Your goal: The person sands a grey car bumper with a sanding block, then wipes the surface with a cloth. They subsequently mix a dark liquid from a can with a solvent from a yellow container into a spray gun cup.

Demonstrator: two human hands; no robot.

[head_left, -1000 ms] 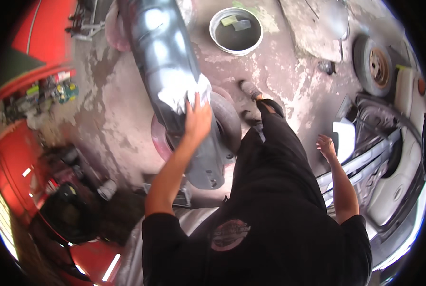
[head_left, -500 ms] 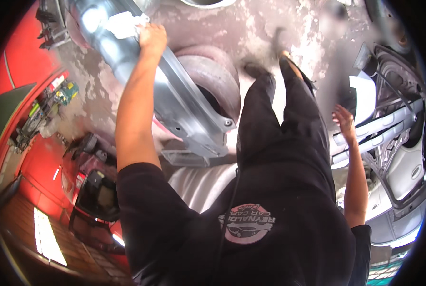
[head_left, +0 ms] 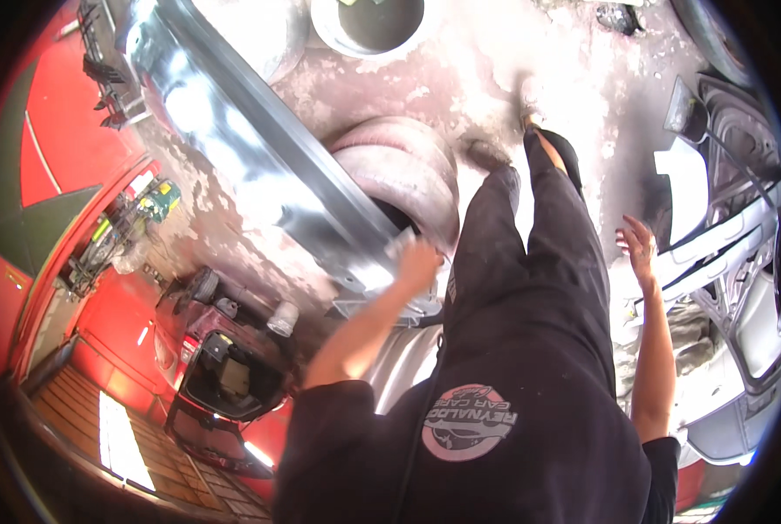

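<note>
The left hand (head_left: 421, 265) is bunching a white cloth (head_left: 399, 243) by the shiny panel (head_left: 246, 153), upper left. The right hand (head_left: 640, 248) is dangling, fingers apart. Wiping seems started; what's left isn't showing.

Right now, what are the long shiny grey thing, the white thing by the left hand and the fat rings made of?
The long grey panel looks like glossy metal or painted plastic: bright reflections run along it. The white thing at the left hand might be cloth or paper, but blur hides which. The fat rings look like dull rubber, maybe tyres: thick and rounded.
</note>
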